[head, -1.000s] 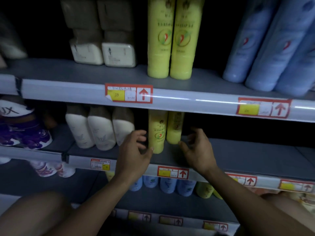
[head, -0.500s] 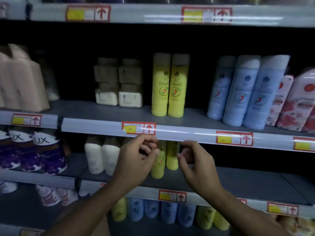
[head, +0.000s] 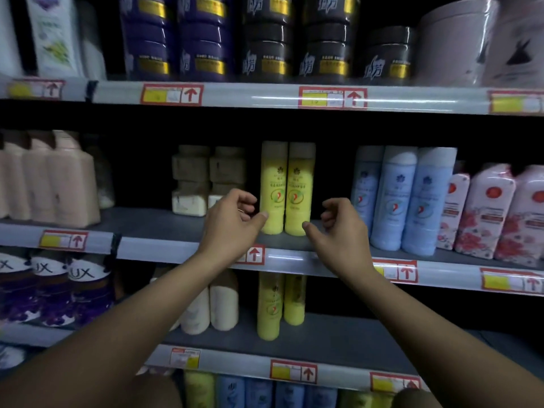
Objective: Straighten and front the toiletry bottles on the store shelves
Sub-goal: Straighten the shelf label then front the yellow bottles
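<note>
Two tall yellow bottles [head: 287,189] stand upright side by side on the middle shelf [head: 164,228], labels facing out. My left hand [head: 234,222] is just left of them, fingers curled and apart, thumb tip near the left bottle's base. My right hand [head: 341,228] is just right of them, also loosely curled, holding nothing. On the shelf below stand two more yellow bottles [head: 279,304], the left one further forward.
Beige squat bottles [head: 206,181] sit left of the yellow pair, three light blue bottles [head: 403,198] to the right, then pink floral ones [head: 485,213]. Pink bottles [head: 50,178] far left. Dark jars [head: 265,36] fill the top shelf. White bottles [head: 212,304] stand below.
The view tilted upward. Both hands rose from the lower shelf's yellow bottles to either side of the yellow pair on the middle shelf.
</note>
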`<state>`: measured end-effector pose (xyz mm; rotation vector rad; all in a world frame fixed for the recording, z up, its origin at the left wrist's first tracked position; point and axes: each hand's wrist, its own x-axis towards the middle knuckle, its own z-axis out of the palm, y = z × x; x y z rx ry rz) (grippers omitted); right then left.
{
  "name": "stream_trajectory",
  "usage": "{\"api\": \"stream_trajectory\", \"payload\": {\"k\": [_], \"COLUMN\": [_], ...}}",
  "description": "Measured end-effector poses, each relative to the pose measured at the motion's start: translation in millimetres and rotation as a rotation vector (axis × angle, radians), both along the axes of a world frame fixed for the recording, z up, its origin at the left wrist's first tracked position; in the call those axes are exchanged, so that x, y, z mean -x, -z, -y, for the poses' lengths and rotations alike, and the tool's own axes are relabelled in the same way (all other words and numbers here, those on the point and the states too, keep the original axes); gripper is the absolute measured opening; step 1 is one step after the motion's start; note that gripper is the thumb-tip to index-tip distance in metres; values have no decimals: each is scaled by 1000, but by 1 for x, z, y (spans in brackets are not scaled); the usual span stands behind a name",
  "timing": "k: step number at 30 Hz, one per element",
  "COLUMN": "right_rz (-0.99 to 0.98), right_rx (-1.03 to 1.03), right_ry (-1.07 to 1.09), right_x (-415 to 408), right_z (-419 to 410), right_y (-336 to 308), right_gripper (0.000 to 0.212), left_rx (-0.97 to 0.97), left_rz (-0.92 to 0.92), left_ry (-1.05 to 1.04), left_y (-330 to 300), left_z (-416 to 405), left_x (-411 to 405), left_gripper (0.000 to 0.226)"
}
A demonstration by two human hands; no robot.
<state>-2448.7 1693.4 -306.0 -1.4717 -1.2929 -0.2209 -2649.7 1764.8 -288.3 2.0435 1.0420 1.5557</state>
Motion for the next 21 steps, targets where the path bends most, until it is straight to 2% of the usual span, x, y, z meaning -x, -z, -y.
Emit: {"api": "stream_trajectory", "payload": {"k": [9,14,21], "right_rz": [-40,-93,-114], "right_rx": [207,215,201], "right_ry": [23,-31,-39], "right_x": [-27,-29,-33], "right_z": [-62,-92,-108], "right_y": [-11,-17,-14], "right_gripper": [84,100,69], "left_rx": [118,184,198], "left_rz": [-57,-4,46], "left_ry": [7,51,79], "left_y": [-8,-4,1], "left_z": [-56,-82,-102], "left_x": [-33,-50,-60], "left_gripper": [78,87,65]}}
